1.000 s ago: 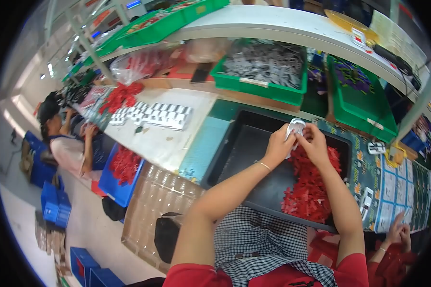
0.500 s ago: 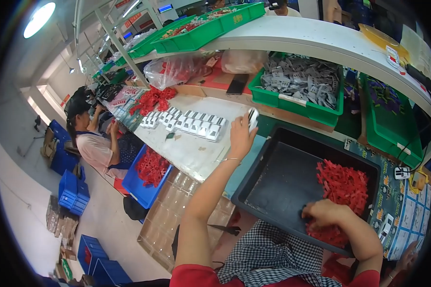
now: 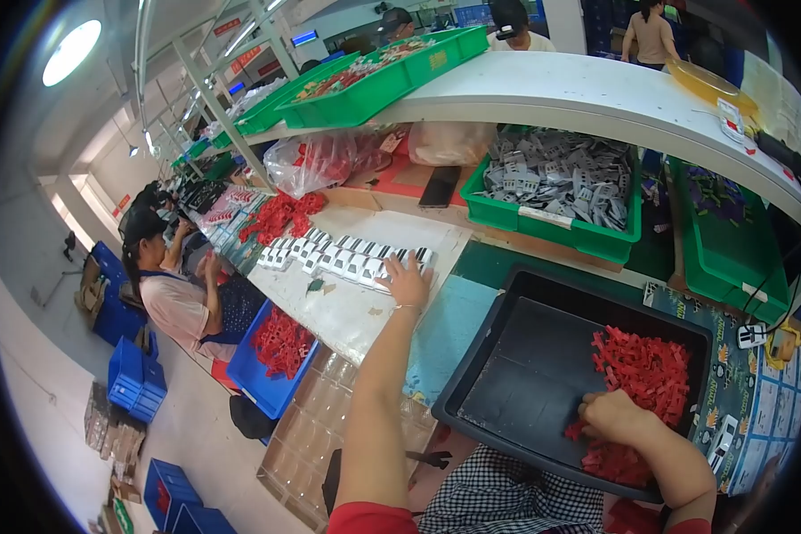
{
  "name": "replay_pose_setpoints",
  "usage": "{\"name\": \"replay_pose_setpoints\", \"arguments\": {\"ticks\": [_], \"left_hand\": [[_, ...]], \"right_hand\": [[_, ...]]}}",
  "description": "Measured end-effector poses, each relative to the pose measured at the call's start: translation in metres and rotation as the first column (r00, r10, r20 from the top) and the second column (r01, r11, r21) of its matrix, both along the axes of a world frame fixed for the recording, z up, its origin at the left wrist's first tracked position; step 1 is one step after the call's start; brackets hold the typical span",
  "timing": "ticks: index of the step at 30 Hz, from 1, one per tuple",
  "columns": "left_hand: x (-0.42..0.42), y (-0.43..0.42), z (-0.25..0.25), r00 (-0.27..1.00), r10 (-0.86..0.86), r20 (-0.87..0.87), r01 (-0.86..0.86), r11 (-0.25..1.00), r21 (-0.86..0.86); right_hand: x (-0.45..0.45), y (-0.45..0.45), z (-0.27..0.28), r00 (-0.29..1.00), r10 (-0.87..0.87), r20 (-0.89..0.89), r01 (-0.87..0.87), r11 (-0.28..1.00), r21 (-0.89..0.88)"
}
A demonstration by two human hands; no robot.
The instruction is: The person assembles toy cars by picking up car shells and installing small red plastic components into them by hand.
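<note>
My left hand (image 3: 407, 281) is at the right end of the rows of white toy car bodies (image 3: 338, 256) on the pale tabletop. Its fingers are spread and touch the last car bodies. Over the black tray (image 3: 498, 356), my right hand (image 3: 612, 416) reaches into a pile of red plastic parts (image 3: 643, 360). Its fingers are bent together at the pile's left edge, and what they hold, if anything, is hidden.
A green bin of grey parts (image 3: 556, 173) and another green bin (image 3: 730, 245) stand behind the tray. A phone (image 3: 440, 186) lies beside them. A co-worker (image 3: 173, 276) sits at the left near a blue bin (image 3: 271, 356). A white shelf (image 3: 543, 84) spans above.
My left hand has carried a white car body from the tray to the row's end and opened there. My right hand has moved down into the red parts and stays among them.
</note>
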State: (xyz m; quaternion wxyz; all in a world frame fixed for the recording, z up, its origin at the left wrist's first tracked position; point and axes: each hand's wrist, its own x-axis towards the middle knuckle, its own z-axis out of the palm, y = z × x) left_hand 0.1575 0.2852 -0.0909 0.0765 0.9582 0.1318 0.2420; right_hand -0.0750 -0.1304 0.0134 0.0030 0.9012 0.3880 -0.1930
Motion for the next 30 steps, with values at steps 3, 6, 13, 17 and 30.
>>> {"name": "replay_pose_setpoints", "arguments": {"ticks": [3,6,13,17,30], "left_hand": [[-0.012,-0.018,0.033,0.960,-0.186,0.211,0.221,0.962,-0.157],[-0.048,-0.063,0.098,0.821,-0.376,0.430,0.552,0.715,-0.429],[-0.249,-0.211,0.311,0.402,-0.368,0.839,0.186,-0.864,-0.468],[-0.326,-0.229,0.347,0.298,-0.316,0.901,-0.144,-0.948,-0.285],[-0.371,-0.265,0.346,0.399,-0.116,0.910,0.014,-0.991,-0.132]], "right_hand": [[0.005,-0.004,0.012,0.999,-0.048,0.014,0.047,0.998,0.051],[0.004,-0.005,0.026,0.999,-0.047,0.013,0.044,0.986,0.162],[0.016,-0.012,0.013,0.977,-0.167,-0.133,0.189,0.967,0.171],[0.019,-0.009,0.024,0.945,-0.277,-0.173,0.299,0.947,0.120],[0.038,-0.023,-0.028,0.976,-0.203,-0.085,0.219,0.870,0.441]]}}
